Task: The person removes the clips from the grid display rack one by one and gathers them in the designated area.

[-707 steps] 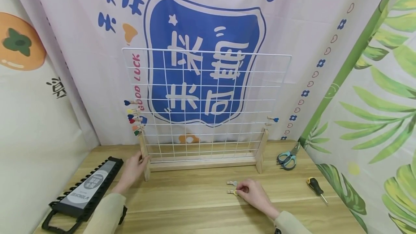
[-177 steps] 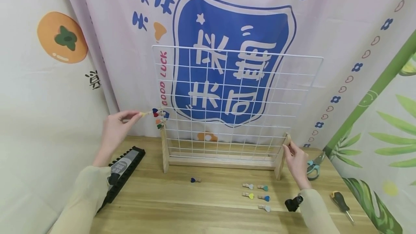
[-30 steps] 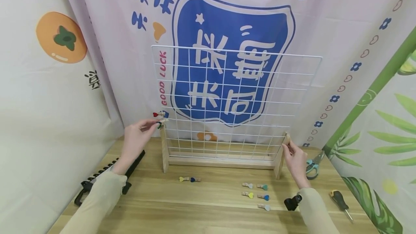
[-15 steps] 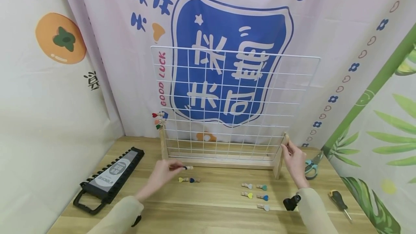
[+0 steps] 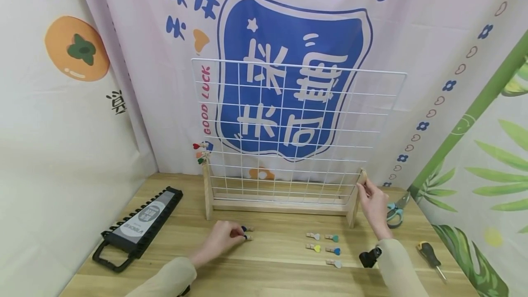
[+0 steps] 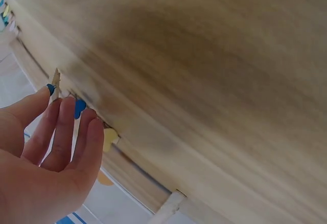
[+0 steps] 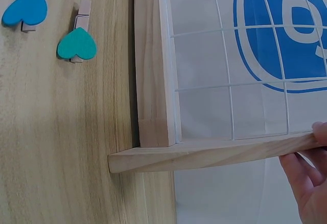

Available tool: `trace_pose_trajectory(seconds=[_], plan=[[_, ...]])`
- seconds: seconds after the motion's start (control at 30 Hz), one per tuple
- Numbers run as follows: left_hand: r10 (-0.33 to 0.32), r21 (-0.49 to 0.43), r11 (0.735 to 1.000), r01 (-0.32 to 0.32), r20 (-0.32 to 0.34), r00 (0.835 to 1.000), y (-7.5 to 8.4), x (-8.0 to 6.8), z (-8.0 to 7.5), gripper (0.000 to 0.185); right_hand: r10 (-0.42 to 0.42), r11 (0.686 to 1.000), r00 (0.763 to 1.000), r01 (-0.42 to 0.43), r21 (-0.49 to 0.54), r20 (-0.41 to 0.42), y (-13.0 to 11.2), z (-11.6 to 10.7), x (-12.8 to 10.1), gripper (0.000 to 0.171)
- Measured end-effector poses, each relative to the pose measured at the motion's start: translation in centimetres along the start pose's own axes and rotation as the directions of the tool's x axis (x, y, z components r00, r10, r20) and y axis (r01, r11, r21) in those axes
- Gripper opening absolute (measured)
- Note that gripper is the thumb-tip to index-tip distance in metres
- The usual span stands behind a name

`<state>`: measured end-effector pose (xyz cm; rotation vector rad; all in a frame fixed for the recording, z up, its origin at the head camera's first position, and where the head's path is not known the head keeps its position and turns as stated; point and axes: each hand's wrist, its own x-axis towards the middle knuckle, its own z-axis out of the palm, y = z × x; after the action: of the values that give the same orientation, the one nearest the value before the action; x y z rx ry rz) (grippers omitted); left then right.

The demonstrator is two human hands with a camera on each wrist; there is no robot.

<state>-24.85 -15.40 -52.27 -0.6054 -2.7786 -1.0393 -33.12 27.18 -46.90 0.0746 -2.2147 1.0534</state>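
Note:
My left hand (image 5: 220, 240) is low over the table, pinching a small wooden clothespin with a dark blue heart (image 6: 55, 87) between thumb and fingertips. Just behind it lies another dark blue heart clothespin (image 5: 248, 229). A yellow heart clothespin (image 6: 110, 139) shows in the left wrist view; in the head view my hand covers it. My right hand (image 5: 373, 205) grips the right wooden post (image 7: 219, 151) of the stand holding the white wire grid (image 5: 284, 65). Clothespins with red (image 5: 196, 146), orange (image 5: 200, 154) and green (image 5: 200, 161) hearts remain clipped at the grid's left edge.
Several heart clothespins, including a teal one (image 5: 332, 238) and a yellow one (image 5: 313, 247), lie front right. A black tool rack (image 5: 142, 221) lies at left. Scissors (image 5: 395, 214) and a screwdriver (image 5: 430, 255) lie at right. A printed curtain (image 5: 288, 26) hangs behind.
My left hand has taken a dark blue clothespin from the grid's left edge down to the table. Earlier the yellow one came off there too. My right hand has kept hold of the post.

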Motion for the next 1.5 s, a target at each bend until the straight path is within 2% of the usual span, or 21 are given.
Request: trace_pose_trajectory(seconds=[0.3,0.67,0.77,0.83,1.0,1.13,1.27,1.37,1.5], plan=[[-0.025,0.089,0.996,0.023,0.025,0.999,0.1,0.0,0.5,0.004,-0.009,1.000,1.000,0.009,0.002,-0.005,0.1,0.0,0.0,0.027],[-0.030,0.101,0.995,0.026,0.038,0.999,0.4,-0.1,0.4,0.004,-0.020,1.000,1.000,0.020,0.004,-0.015,0.2,0.1,0.0,0.026],[-0.008,0.104,0.995,0.007,0.011,1.000,0.3,-0.1,0.4,0.006,-0.020,1.000,1.000,0.020,0.001,-0.015,0.2,0.1,0.0,0.026],[0.034,0.118,0.992,-0.032,-0.015,0.999,0.1,-0.2,0.4,0.007,-0.021,1.000,1.000,0.021,-0.001,-0.016,0.2,0.1,0.0,0.025],[0.042,0.094,0.995,-0.037,-0.053,0.998,0.0,0.0,-0.2,0.004,-0.024,1.000,1.000,0.024,0.000,-0.016,0.1,0.1,0.0,0.024],[-0.012,0.069,0.997,0.018,-0.090,0.996,0.2,0.5,-2.1,0.004,-0.019,1.000,1.000,0.019,0.007,-0.013,0.1,0.0,0.0,0.025],[-0.064,0.047,0.996,0.072,-0.155,0.986,0.6,1.3,-5.8,0.010,-0.015,1.000,1.000,0.015,0.007,-0.007,0.1,0.0,0.0,0.025],[-0.078,0.040,0.995,0.090,-0.235,0.969,0.7,1.8,-9.0,0.014,-0.015,1.000,1.000,0.015,0.006,-0.007,0.2,0.0,0.0,0.025],[-0.059,0.074,0.993,0.091,-0.355,0.933,0.7,2.2,-12.9,0.018,-0.017,1.000,1.000,0.017,0.010,-0.010,0.2,0.1,0.0,0.024]])
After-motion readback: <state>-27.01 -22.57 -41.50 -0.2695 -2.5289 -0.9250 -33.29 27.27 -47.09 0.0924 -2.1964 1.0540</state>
